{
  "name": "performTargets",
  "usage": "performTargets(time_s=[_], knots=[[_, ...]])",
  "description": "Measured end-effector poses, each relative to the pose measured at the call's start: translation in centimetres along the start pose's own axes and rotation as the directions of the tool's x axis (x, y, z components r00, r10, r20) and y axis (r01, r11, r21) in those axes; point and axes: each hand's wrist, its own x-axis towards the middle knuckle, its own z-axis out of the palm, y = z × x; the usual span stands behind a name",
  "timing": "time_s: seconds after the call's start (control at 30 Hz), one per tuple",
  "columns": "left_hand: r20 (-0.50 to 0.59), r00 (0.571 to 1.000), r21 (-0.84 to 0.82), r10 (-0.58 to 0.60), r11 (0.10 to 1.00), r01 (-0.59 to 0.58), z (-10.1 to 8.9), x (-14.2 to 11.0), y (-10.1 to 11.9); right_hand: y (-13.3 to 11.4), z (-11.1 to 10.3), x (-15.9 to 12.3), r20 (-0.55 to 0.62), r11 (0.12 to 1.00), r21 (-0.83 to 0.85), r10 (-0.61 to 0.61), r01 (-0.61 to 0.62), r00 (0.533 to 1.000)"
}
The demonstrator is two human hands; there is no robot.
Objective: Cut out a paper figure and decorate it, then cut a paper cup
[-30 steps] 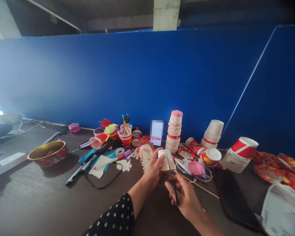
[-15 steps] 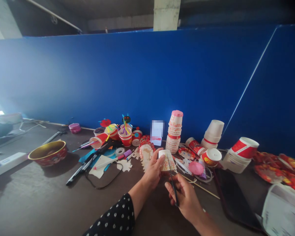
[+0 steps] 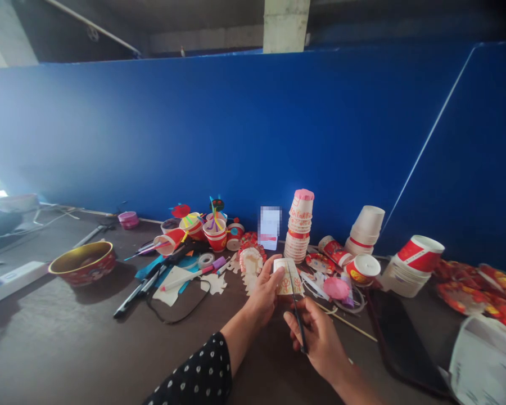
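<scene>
A small white paper cup [image 3: 284, 284] with red and yellow flower drawings is gripped by my left hand [image 3: 261, 295], the thumb lying over its side. My right hand [image 3: 319, 336] is wrapped round black-handled scissors [image 3: 299, 325]. Their dark blade runs upward across the cup's wall, overlapping the drawing. Whether the blade is inside or in front of the wall is hard to make out. Just beyond the cup stands a tall stack of paper cups [image 3: 297, 242] with a pink top.
To the left are a red-and-gold bowl [image 3: 82, 263], pens [image 3: 138, 289], a tape roll [image 3: 206, 259] and decorated cups [image 3: 215, 239]. On the right lie a pink disc [image 3: 336, 288], more stacked cups [image 3: 412, 267] and a dark phone-like slab [image 3: 405, 337]. A blue partition [image 3: 219, 140] rises behind.
The cup has turned and shifted slightly, its drawing now a little to the right under the blade. Both hands keep their hold, and the scissors have moved only a touch.
</scene>
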Motion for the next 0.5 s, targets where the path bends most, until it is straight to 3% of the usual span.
performTargets(time_s=[0.5], knots=[[-0.013,1.0,-0.023,0.01,1.0,-0.011,0.05,0.03,-0.03,-0.23,0.01,0.02,0.003,1.0,0.009,0.002,-0.002,1.0]])
